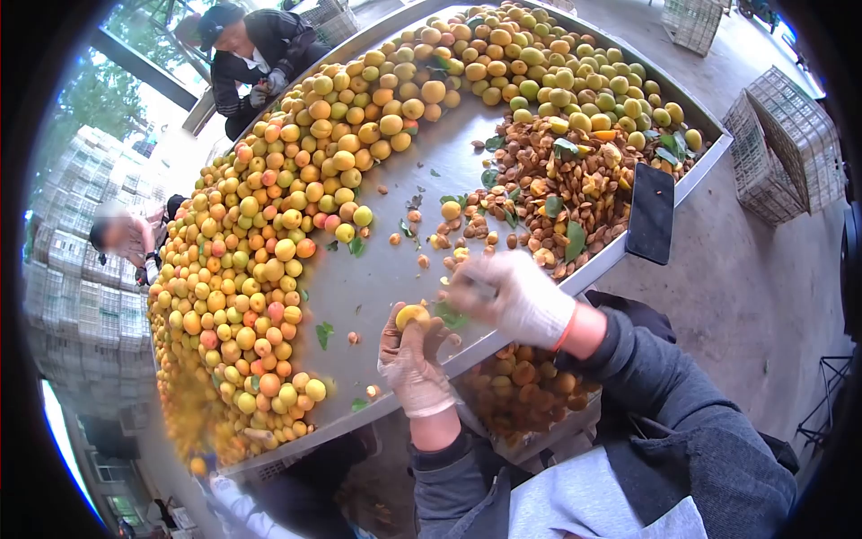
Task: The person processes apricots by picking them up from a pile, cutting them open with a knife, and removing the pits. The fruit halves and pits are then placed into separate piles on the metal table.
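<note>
My left hand (417, 366), in a soiled whitish glove, grips a yellow apricot (413, 316) between thumb and fingers, just above the near edge of the metal table (395, 193). To its right, my gloved right hand (519, 301) is curled closed and blurred by motion. Something greyish shows at its fingers, too smeared to name. Beyond that hand lies a heap of brown apricot pits (539, 171) with green leaves mixed in. A large pile of whole apricots (260, 260) covers the left and far parts of the table.
A dark phone (651, 214) rests on the right rim. Below the near edge is a container of apricots (521, 386). Plastic crates (781, 144) stand on the floor at right. One person (251, 58) is across the table, another person (135, 238) at far left.
</note>
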